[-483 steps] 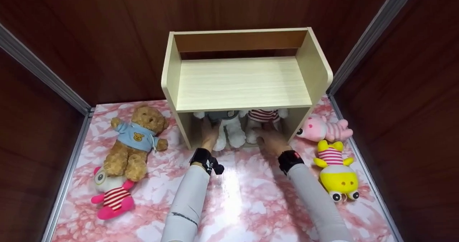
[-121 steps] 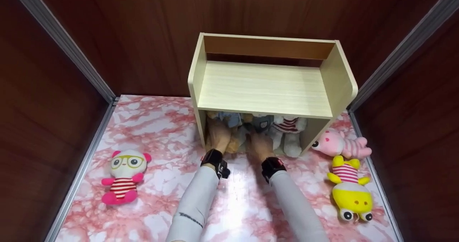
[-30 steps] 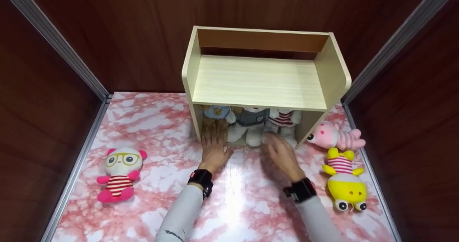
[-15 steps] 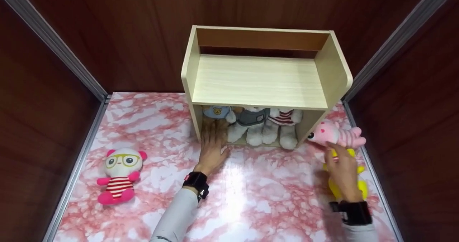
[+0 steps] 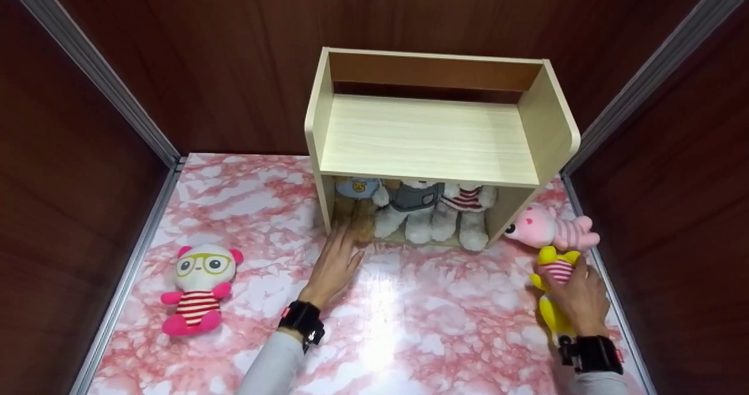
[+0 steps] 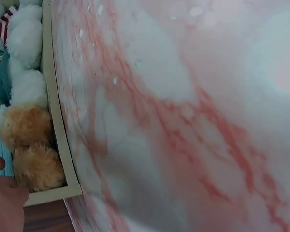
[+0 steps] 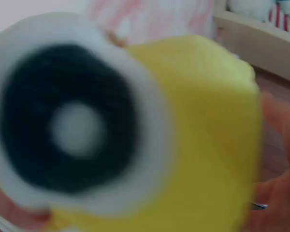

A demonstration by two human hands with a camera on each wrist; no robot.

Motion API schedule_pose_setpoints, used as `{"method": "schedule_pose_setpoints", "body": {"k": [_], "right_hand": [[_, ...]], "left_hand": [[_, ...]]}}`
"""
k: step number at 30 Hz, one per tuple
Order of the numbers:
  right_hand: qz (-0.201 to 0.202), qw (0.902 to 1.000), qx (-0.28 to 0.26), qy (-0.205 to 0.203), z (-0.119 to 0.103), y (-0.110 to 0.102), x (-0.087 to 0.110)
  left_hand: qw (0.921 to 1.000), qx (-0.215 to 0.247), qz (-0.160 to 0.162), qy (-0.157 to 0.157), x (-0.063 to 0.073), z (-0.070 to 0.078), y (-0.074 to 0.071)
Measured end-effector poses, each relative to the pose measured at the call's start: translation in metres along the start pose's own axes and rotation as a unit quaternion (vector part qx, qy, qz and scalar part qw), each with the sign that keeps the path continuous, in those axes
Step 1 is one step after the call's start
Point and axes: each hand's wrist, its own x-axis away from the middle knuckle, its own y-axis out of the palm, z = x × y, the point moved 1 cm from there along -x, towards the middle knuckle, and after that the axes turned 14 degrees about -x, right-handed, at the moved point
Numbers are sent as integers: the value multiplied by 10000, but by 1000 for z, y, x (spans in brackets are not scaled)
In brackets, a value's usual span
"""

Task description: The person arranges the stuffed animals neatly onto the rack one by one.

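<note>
My right hand (image 5: pixel 579 298) grips the yellow frog-like plush toy (image 5: pixel 560 269) around its pink-striped body, thumb on one side and fingers on the other. The hand hides most of its head; one big eye and yellow cloth (image 7: pixel 208 125) fill the right wrist view, blurred. With fingers extended, my left hand (image 5: pixel 335 269) reaches to the front left of the shelf unit's lower compartment, by the feet of a brown teddy bear (image 5: pixel 356 216) in a blue top. Beside that bear sit a white plush (image 5: pixel 412 199) in grey and another plush (image 5: pixel 465 202) in red stripes.
A pale wooden shelf unit (image 5: pixel 430 137) stands at the back, its upper board bare. The pink plush (image 5: pixel 538 226) lies right of it, touching its side. A panda plush (image 5: pixel 202 263) with yellow glasses lies at left. Dark wood panels (image 5: pixel 70 208) enclose the marbled surface (image 5: pixel 445 330).
My right hand has left the shelf front, moved right and taken hold of the yellow plush. My left hand has drawn back slightly from the teddy bear's legs.
</note>
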Motion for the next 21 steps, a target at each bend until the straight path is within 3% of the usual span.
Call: {"method": "schedule_pose_setpoints", "body": {"k": [4, 9, 14, 21], "right_hand": [[-580, 9948, 23, 835, 8, 12, -2], [-663, 9915, 125, 1115, 10, 15, -8], [-305, 9948, 41, 968, 13, 16, -9], [660, 9947, -460, 644, 16, 8, 2]], "left_hand": [[9993, 287, 239, -84, 10, -5, -6], [9975, 417, 555, -115, 11, -7, -11], [9964, 378, 763, -19, 10, -4, -14], [9950, 252, 960, -53, 7, 2, -22]]}}
